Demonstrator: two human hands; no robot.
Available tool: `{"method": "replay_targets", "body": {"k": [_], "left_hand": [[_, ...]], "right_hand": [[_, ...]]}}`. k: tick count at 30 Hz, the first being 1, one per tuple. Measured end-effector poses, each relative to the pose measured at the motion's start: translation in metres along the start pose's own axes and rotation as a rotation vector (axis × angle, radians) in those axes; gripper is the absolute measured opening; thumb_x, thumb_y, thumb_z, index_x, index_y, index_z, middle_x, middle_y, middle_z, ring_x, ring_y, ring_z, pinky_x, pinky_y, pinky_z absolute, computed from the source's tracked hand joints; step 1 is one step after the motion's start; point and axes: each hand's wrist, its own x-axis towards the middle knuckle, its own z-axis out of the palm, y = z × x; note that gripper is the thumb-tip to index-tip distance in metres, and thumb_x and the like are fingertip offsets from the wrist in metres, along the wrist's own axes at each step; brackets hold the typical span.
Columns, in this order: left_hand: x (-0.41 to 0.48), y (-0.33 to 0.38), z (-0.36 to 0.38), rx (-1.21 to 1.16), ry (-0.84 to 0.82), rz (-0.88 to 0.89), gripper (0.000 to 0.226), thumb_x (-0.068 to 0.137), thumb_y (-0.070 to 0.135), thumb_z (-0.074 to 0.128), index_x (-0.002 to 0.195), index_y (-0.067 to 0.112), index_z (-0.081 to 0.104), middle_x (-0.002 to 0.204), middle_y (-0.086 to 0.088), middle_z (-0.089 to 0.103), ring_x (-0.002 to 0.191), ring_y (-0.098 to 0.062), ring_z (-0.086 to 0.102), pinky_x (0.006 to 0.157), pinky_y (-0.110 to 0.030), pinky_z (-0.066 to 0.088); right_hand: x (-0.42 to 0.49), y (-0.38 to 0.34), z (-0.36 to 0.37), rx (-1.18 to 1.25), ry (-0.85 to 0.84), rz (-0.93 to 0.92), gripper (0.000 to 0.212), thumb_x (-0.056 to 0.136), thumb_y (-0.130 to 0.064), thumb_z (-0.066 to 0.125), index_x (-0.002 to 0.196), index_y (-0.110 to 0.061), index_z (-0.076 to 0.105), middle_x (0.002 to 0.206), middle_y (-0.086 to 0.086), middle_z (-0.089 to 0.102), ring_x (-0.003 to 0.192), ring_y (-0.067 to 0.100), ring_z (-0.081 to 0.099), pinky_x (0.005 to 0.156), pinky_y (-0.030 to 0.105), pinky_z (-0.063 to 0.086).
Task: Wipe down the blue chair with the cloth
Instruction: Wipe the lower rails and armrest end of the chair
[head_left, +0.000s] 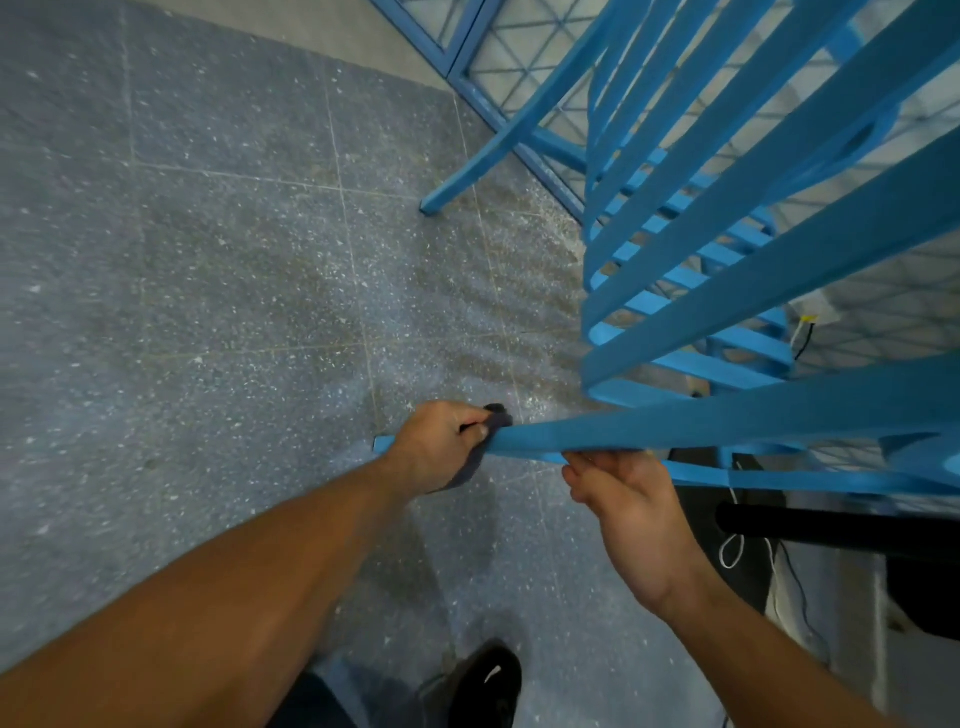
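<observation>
On the blue chair (727, 422), left hand (435, 448) grips cloth (500, 415) beside right hand (631, 512).

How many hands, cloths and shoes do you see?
Hands: 2, the left hand gripping the cloth, the right hand holding the blue chair
Cloths: 1
Shoes: 1, a black shoe
Total: 4

We find no words or numbers to read anywhere. The only mark we see is a small white curved stroke on the black shoe (485, 686), too blurred for us to name a brand.
</observation>
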Motion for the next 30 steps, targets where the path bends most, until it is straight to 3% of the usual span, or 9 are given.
{"method": "replay_targets", "body": {"k": [4, 6, 11, 17, 19, 22, 24, 26, 30], "left_hand": [[0.004, -0.009, 0.002, 0.009, 0.03, -0.032, 0.025, 0.097, 0.013, 0.057, 0.112, 0.024, 0.073, 0.1, 0.007, 0.07, 0.078, -0.006, 0.062, 0.06, 0.0, 0.04], [-0.001, 0.0, 0.007, -0.101, 0.026, -0.002, 0.026, 0.096, 0.012, 0.059, 0.11, 0.028, 0.074, 0.099, 0.009, 0.071, 0.077, -0.009, 0.066, 0.06, -0.007, 0.048], [0.002, 0.001, 0.009, -0.126, 0.021, 0.082, 0.024, 0.093, 0.014, 0.062, 0.106, 0.03, 0.075, 0.096, 0.024, 0.069, 0.085, 0.001, 0.065, 0.079, -0.009, 0.047], [0.016, -0.038, -0.002, 0.22, 0.051, 0.027, 0.026, 0.096, -0.001, 0.051, 0.117, -0.003, 0.066, 0.108, -0.003, 0.065, 0.083, -0.001, 0.065, 0.07, -0.001, 0.037], [0.014, -0.035, 0.003, 0.153, 0.058, -0.035, 0.027, 0.097, 0.002, 0.051, 0.118, 0.007, 0.069, 0.112, 0.003, 0.066, 0.083, -0.004, 0.064, 0.063, 0.0, 0.041], [0.007, -0.02, 0.01, -0.008, 0.035, 0.046, 0.028, 0.097, 0.009, 0.055, 0.112, 0.024, 0.073, 0.106, 0.008, 0.072, 0.083, -0.016, 0.07, 0.068, -0.021, 0.056], [0.002, -0.012, 0.011, -0.098, 0.022, 0.1, 0.028, 0.096, 0.01, 0.057, 0.107, 0.028, 0.074, 0.102, 0.01, 0.072, 0.084, -0.017, 0.07, 0.071, -0.028, 0.058], [0.007, -0.016, 0.009, -0.041, 0.026, 0.106, 0.026, 0.096, 0.012, 0.058, 0.108, 0.028, 0.074, 0.103, 0.01, 0.072, 0.088, -0.015, 0.069, 0.078, -0.026, 0.056], [0.019, -0.037, -0.002, 0.171, -0.023, -0.018, 0.027, 0.098, 0.015, 0.054, 0.118, 0.024, 0.07, 0.111, 0.003, 0.07, 0.091, -0.013, 0.065, 0.078, -0.014, 0.047]], "right_hand": [[0.0, 0.005, 0.0, -0.018, -0.011, -0.011, 0.026, 0.089, 0.004, 0.052, 0.089, -0.017, 0.068, 0.078, 0.012, 0.049, 0.074, 0.022, 0.043, 0.067, 0.038, 0.037], [0.001, 0.005, 0.001, 0.011, -0.002, -0.015, 0.012, 0.086, -0.002, 0.055, 0.09, -0.007, 0.065, 0.074, 0.02, 0.048, 0.073, 0.022, 0.042, 0.066, 0.039, 0.035], [0.005, 0.009, 0.001, 0.021, 0.001, -0.01, 0.033, 0.071, -0.013, 0.052, 0.094, 0.012, 0.052, 0.083, 0.036, 0.047, 0.069, 0.031, 0.042, 0.067, 0.039, 0.036], [0.007, 0.017, 0.0, 0.072, -0.011, -0.034, 0.02, 0.082, -0.003, 0.057, 0.094, 0.012, 0.053, 0.076, 0.021, 0.047, 0.073, 0.02, 0.041, 0.069, 0.038, 0.036], [0.008, 0.023, 0.0, 0.059, -0.002, -0.021, 0.005, 0.089, 0.009, 0.053, 0.093, 0.009, 0.055, 0.076, 0.019, 0.049, 0.072, 0.02, 0.044, 0.068, 0.037, 0.039], [0.01, 0.025, 0.007, 0.091, 0.013, -0.008, 0.028, 0.09, 0.014, 0.049, 0.105, -0.006, 0.061, 0.087, 0.002, 0.065, 0.078, 0.0, 0.061, 0.074, 0.016, 0.05], [0.012, 0.024, 0.013, 0.117, 0.029, 0.016, 0.032, 0.09, 0.014, 0.049, 0.112, -0.007, 0.06, 0.095, -0.005, 0.068, 0.087, -0.006, 0.064, 0.084, 0.016, 0.049], [0.015, 0.028, 0.015, 0.149, 0.047, 0.035, 0.034, 0.09, 0.014, 0.049, 0.117, -0.006, 0.058, 0.102, -0.004, 0.068, 0.095, -0.004, 0.064, 0.092, 0.023, 0.048], [0.015, 0.03, 0.017, 0.186, 0.091, 0.038, 0.035, 0.091, 0.011, 0.051, 0.116, -0.011, 0.06, 0.103, -0.005, 0.071, 0.097, -0.002, 0.065, 0.08, 0.018, 0.05]]}}
